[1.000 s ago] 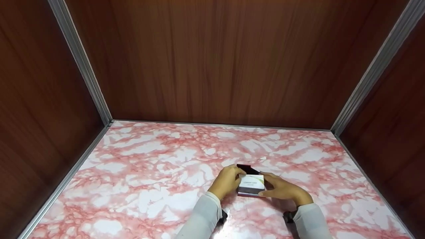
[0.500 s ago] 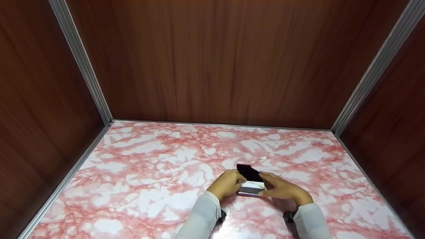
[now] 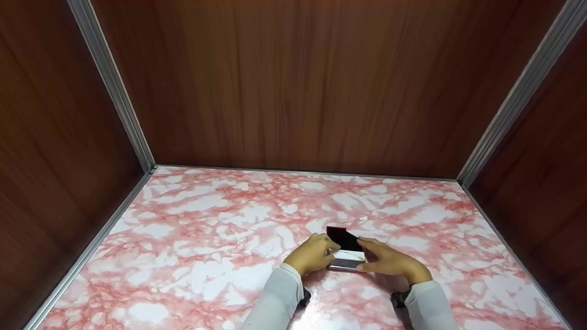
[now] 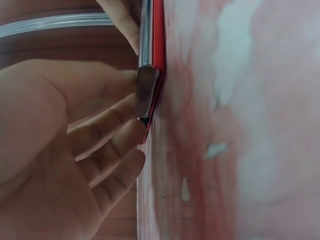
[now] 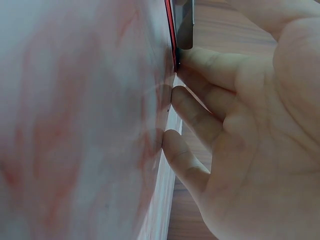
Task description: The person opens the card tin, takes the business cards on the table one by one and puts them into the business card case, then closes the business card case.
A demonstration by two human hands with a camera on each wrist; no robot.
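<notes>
A card case [image 3: 343, 237] with a red outside and black inside lies unfolded on the table, its dark flap toward the back. A white business card [image 3: 347, 255] sits partly under the case's shiny metal front. My left hand [image 3: 314, 254] pinches the card near its left end with thumb and forefinger; the other fingers meet the case's edge in the left wrist view. On the opposite side, my right hand [image 3: 392, 260] grips the case, thumb at the front corner and fingertips by the flap. The right wrist view shows two of its fingers [image 5: 186, 102] resting on the table.
The red-and-white marbled table [image 3: 206, 256] is walled by brown wood-grain panels [image 3: 284, 87] at the back and both sides. Grey metal strips [image 3: 112, 87] run along the corners. A small pale scrap-like mark [image 3: 363, 218] shows behind the case.
My left hand has moved a little toward me, and the card has slid with it further under the metal front, so less white shows. The right hand has stayed put.
</notes>
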